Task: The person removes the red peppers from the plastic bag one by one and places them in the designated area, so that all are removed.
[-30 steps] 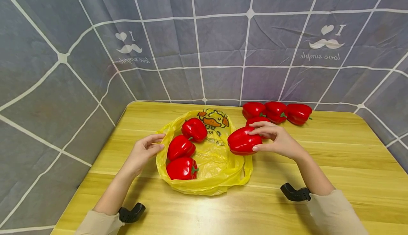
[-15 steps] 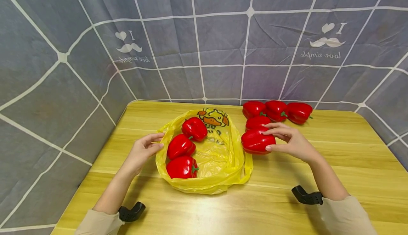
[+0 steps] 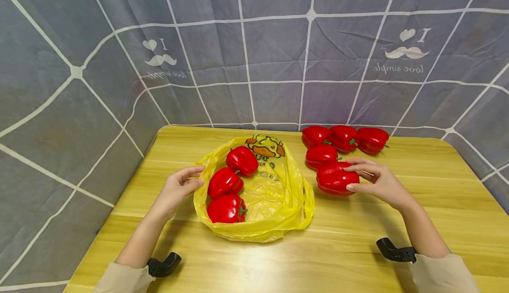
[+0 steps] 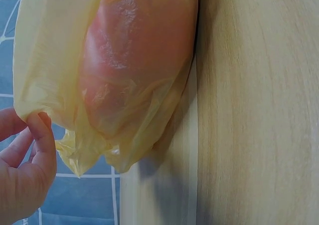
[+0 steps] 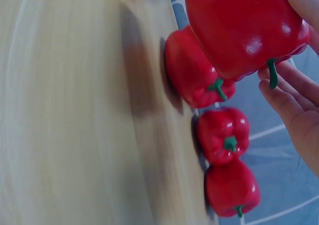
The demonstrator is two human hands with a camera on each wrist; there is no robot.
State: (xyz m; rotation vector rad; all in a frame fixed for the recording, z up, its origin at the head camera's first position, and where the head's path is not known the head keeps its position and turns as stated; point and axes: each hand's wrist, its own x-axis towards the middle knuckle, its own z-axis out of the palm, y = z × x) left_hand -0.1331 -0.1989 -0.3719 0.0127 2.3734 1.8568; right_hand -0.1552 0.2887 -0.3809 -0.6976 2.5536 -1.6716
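Observation:
My left hand pinches the left rim of a yellow plastic bag that lies with its mouth spread wide. In the left wrist view, thumb and finger grip the thin plastic, and a red shape shows through it. Three red bell peppers, one of them the nearest pepper, lie along the bag's left side. Right of the bag, my right hand holds a red bell pepper by its stem end. In the right wrist view, this held pepper is above the table, its green stem between thumb and fingers.
Behind the held pepper lies another red pepper. Three more, including the middle pepper, stand in a row at the table's back edge. A grey curtain with white lines hangs behind the wooden table.
My right hand has carried the bell pepper to the right, from over the bag's right rim to beside the bag. The left hand has stayed at the rim.

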